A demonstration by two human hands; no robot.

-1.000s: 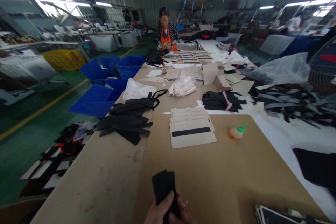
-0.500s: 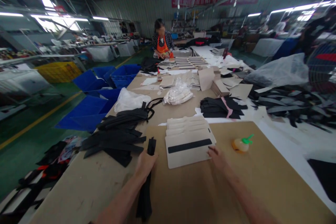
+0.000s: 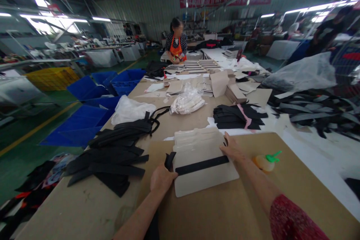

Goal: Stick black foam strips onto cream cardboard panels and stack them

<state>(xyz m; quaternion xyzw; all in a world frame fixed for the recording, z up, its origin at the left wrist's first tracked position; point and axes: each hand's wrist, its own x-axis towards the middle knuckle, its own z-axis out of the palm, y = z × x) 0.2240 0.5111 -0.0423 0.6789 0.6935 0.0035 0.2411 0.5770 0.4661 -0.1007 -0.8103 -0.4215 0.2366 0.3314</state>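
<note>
On a brown board (image 3: pixel 202 215) at the near end of a long work table (image 3: pixel 59 213), a pale card (image 3: pixel 206 182) is laid flat on a small stack of pale cards (image 3: pixel 194 138). A black band (image 3: pixel 202 165) is laid across the card. Whether it is glued down cannot be told.

The left hand (image 3: pixel 163 180) is curled shut in a narrow grip around a black strip (image 3: pixel 169 160). The tip of the strip is seen sticking up past the hand, just beside the near left corner of the card. The rest of it is hidden by the hand and wrist, then shows again as it hangs down past the near edge of the view. The right hand (image 3: pixel 232 149) is held open, and its fingers are spread on the far right part of the card. Nothing can be seen held in it, but a small dark bit by the fingertips is too small to tell.

The long side of the card and the black band run left to right, and rise a little to the right. The black strip is held with its long side running from near to far, almost square to the band.

It is judged that the card could slide on the stack if it is pushed too hard. The strip could go on crooked if the grip slips. A glue bottle (image 3: pixel 266 163) with a green tip stands near the right arm and could be knocked over by it.
</note>
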